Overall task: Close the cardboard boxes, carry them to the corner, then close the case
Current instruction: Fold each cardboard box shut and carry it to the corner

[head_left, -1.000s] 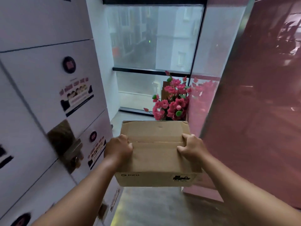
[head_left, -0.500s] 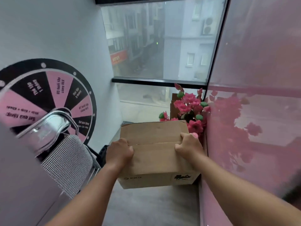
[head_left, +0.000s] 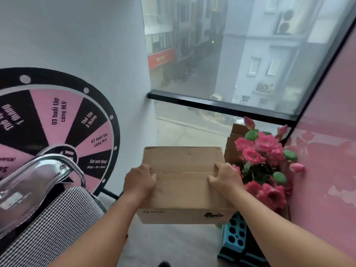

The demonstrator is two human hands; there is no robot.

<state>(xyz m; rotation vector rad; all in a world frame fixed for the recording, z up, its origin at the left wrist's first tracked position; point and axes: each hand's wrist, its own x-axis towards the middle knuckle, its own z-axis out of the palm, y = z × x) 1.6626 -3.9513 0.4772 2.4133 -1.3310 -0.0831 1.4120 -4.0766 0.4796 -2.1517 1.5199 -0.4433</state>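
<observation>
Grey floor (head_left: 169, 245); blue-black crate (head_left: 234, 239) on it, right, beside pink wall (head_left: 325, 189).

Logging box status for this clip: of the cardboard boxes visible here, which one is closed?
The PICO-printed cardboard box gripped by the left hand and right hand: its top flaps meet flat. The cardboard behind the pink flowers has flaps standing up.

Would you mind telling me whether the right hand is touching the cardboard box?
Touching. The head view shows the right hand curled over the right edge of the closed cardboard box, thumb on its top.
</observation>
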